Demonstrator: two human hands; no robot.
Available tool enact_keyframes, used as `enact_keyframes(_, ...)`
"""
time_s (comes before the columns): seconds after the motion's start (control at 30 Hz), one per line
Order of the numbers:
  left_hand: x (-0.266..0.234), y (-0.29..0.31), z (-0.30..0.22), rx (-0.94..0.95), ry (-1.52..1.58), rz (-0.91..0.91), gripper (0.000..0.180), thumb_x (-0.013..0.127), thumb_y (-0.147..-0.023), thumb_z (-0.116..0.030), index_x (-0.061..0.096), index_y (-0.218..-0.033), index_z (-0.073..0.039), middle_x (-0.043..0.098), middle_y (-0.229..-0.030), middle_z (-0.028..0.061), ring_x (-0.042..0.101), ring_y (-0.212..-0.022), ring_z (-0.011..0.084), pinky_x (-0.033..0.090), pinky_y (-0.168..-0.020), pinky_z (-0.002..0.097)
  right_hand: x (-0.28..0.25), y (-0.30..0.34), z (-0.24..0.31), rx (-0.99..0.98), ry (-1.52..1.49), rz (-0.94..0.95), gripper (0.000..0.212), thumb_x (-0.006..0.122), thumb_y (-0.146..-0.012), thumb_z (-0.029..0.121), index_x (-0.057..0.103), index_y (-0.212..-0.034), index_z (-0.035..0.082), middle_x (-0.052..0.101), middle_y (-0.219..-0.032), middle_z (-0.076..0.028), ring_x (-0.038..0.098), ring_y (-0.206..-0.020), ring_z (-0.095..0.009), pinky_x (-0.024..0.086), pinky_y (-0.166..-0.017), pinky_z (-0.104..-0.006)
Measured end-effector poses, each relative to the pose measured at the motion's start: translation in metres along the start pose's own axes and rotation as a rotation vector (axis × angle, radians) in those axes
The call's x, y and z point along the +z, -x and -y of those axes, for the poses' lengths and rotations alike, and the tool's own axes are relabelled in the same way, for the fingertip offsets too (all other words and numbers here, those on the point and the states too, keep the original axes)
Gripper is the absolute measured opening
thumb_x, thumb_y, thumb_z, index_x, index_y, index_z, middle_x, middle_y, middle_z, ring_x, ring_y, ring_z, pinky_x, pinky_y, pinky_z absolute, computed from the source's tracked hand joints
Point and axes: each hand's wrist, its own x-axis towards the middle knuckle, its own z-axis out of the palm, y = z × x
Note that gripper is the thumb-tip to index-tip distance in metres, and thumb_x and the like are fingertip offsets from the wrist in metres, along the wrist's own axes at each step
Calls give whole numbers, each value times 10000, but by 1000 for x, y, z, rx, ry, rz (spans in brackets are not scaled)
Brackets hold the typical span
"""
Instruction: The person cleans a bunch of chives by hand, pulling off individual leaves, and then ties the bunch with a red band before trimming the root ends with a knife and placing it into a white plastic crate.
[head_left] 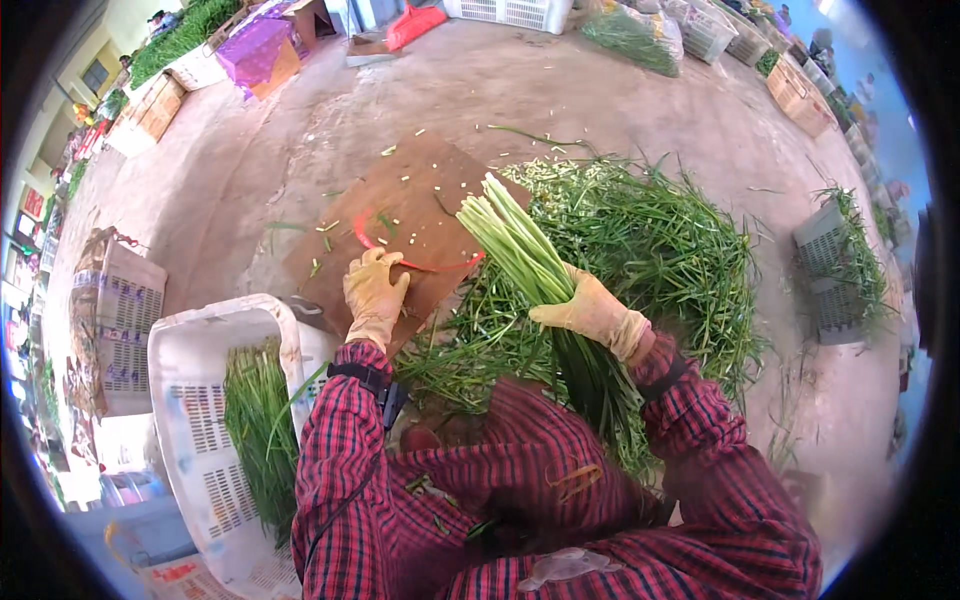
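Observation:
My right hand, in a pale yellow glove, is closed around a bunch of garlic chives. The pale cut ends point up and to the left, and the dark leaves hang down past my wrist. My left hand, gloved alike, is low over a brown board on the floor. Its fingers are bent together on a thin red strap, which curves across the board; the fingertips are partly hidden. Short pale stem trimmings lie scattered on the board.
Loose green leaves are heaped to the right of the board. At my left stands a white plastic crate holding upright chives. Another crate, draped with greens, is at far right. A red dustpan lies at the back.

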Motion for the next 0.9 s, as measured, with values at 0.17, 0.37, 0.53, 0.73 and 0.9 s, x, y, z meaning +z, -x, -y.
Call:
enact_keyframes(0.17,7,-1,9,74,-27,-30,151,754,-791,-296,726,-922,-226,662,-1024,-22,592,-1026,246,420,-858,424,3,-14,-1,122,-47,17,584,804,-788,88,573,-1316,-7,708,-1093,-45,659,-903,-104,553,-821,-286)
enact_keyframes(0.37,5,-4,10,111,-20,-79,175,759,-800,-294,735,-962,-233,646,-1065,-8,579,-1054,243,402,-878,424,16,-33,-7,57,-10,23,581,808,-785,93,576,-1309,-6,699,-1131,-44,644,-973,-103,534,-882,-283)
enact_keyframes(0.53,-7,-16,8,55,-102,65,201,783,-784,-303,749,-971,-239,612,-1064,-1,553,-1080,246,400,-885,424,21,-38,-15,67,-67,65,578,814,-784,84,583,-1309,10,695,-1128,-30,629,-966,-90,525,-876,-274)
enact_keyframes(0.73,-2,-11,11,20,-134,57,148,749,-819,-347,757,-927,-247,665,-907,16,619,-947,254,434,-821,429,19,-48,-22,33,-12,35,572,819,-779,152,597,-1288,15,703,-1105,-50,640,-967,-116,526,-876,-288)
enact_keyframes(0.9,12,-4,11,82,-225,-59,113,691,-875,-307,753,-929,-229,670,-814,37,647,-847,283,476,-728,445,34,-78,0,-97,343,-35,716,775,-733,399,569,-1282,-12,711,-1072,-191,688,-1018,-308,527,-922,-378)
